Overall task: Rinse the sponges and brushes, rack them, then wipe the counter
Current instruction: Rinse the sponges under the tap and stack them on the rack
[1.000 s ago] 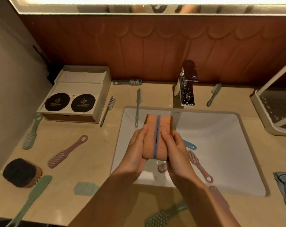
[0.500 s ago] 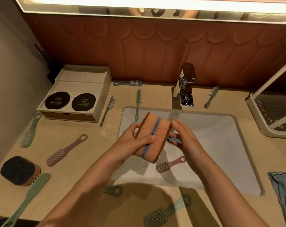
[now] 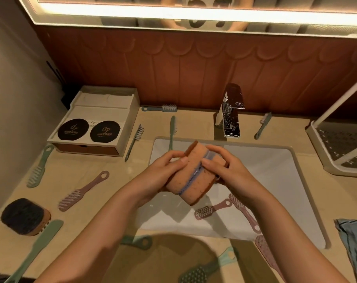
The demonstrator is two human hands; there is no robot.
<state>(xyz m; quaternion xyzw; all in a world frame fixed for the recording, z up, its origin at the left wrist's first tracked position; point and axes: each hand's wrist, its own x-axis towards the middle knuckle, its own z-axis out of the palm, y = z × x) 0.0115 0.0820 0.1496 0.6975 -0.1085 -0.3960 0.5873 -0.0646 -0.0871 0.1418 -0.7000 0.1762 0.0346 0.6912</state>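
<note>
An orange sponge (image 3: pixel 196 180) with a blue band round its middle is held tilted over the white sink (image 3: pixel 275 180). My left hand (image 3: pixel 165 170) grips its left side and my right hand (image 3: pixel 226 170) grips its right side, thumb on the band. Two pink brushes (image 3: pixel 211 210) (image 3: pixel 244 213) lie in the sink basin below. The chrome faucet (image 3: pixel 231 117) stands behind the sink. A white drying rack (image 3: pixel 341 148) sits at the right edge.
Several green and pink brushes lie about the beige counter (image 3: pixel 87 170), with a dark round brush (image 3: pixel 24 216) at the left. A white box (image 3: pixel 95 123) stands at the back left. A blue cloth (image 3: pixel 355 242) lies at the right.
The sponge has turned from upright to a slant lying across both hands. My right hand moved from beside it to gripping its right side, over the band.
</note>
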